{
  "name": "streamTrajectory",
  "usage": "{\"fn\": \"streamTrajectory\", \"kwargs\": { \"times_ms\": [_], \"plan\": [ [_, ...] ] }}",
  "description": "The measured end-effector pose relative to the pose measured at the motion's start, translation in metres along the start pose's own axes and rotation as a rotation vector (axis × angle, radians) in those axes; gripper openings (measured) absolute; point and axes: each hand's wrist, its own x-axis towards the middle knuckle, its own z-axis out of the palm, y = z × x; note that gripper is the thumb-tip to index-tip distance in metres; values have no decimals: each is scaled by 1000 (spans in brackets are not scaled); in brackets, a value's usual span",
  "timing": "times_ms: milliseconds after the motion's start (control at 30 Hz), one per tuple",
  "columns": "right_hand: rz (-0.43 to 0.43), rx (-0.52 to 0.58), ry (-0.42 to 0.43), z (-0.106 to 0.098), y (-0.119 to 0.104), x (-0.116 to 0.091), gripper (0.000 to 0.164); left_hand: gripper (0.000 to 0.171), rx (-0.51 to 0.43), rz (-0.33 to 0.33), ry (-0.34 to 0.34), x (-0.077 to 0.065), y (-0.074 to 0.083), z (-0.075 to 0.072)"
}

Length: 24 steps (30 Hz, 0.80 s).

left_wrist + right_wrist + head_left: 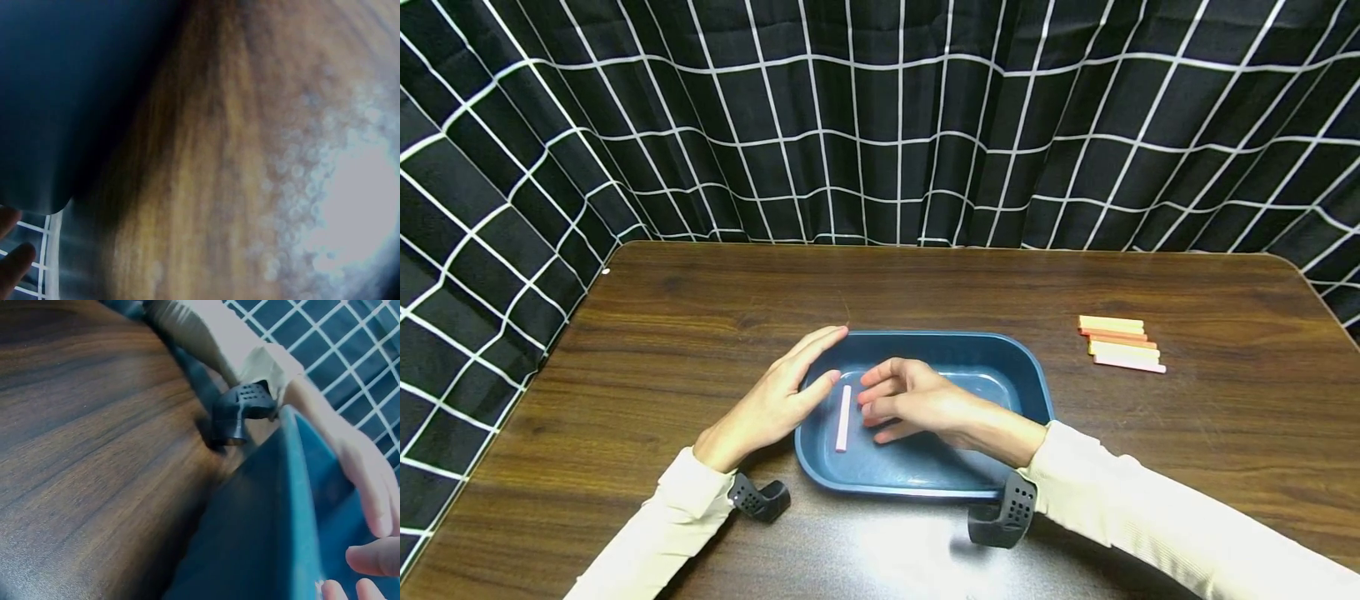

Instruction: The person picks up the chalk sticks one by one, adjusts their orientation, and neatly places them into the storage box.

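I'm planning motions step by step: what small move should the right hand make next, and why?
Probably lift the empty right hand towards the slim yellow, orange and pink chalk-like sticks: one slim pale-pink stick already lies in the blue oblong tray; those lie outside it.

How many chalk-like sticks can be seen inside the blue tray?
1: a pale pink stick lies in the tray near its left end, between the left hand and right hand. Another could be hidden beneath the right hand.

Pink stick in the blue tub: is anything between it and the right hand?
Nothing visible: in the head view, only bare floor of the blue tub shows between the pink stick and the right hand.
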Motion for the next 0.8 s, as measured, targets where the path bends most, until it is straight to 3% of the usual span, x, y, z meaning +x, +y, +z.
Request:
{"fn": "streamTrajectory", "kwargs": {
  "times_ms": [567, 800],
  "plan": [
    [-206, -230, -44, -31, -7, -25, 51, 54, 26, 11, 4, 0, 1, 0],
    [-264, -269, -39, -43, -9, -37, 51, 54, 38, 4, 7, -1, 2, 0]
  ]
}}
